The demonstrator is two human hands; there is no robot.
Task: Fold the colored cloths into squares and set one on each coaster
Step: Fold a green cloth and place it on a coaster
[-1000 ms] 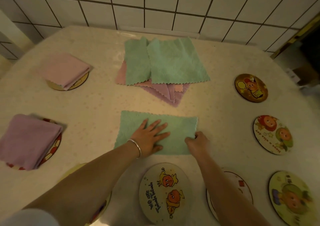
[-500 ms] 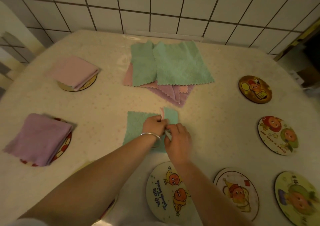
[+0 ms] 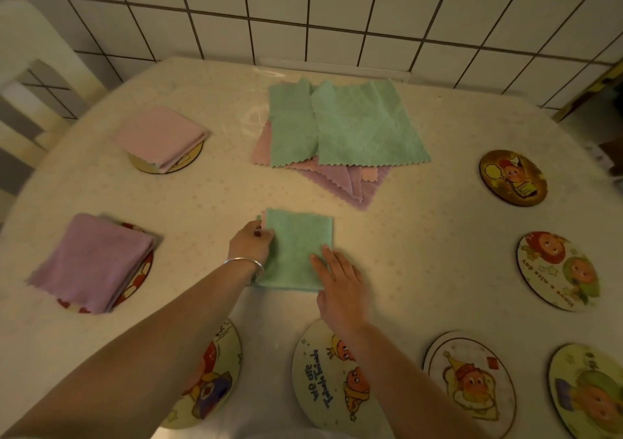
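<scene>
Green cloth (image 3: 296, 249) lies folded on the table (image 3: 421, 253) between the two hands, folded narrower than the spread cloths; left hand (image 3: 251, 246) is at its left edge, fingers curled and pinching that edge near the upper corner; a bangle (image 3: 244, 263) sits on the left wrist; right hand (image 3: 340, 283) lies flat on the cloth's lower right corner, fingers straight and pressing down.

Beyond the hands, a pile of unfolded cloths (image 3: 340, 128) lies near the tiled wall (image 3: 337, 10): two green ones on top, pink and purple beneath, edges showing.

Left of the left hand, a folded purple cloth (image 3: 91, 263) rests on a coaster (image 3: 138, 287); farther off on the same side, a folded pink cloth (image 3: 160, 137) rests on another coaster (image 3: 148, 168).

Bare coasters: one under the left forearm (image 3: 215, 381); one under the right forearm (image 3: 323, 381); two more to the right of that along the near edge (image 3: 468, 381) (image 3: 586, 391); two well to the right of the right hand (image 3: 558, 270) (image 3: 512, 177).

A white chair (image 3: 30, 78) stands beyond the table, far left.
</scene>
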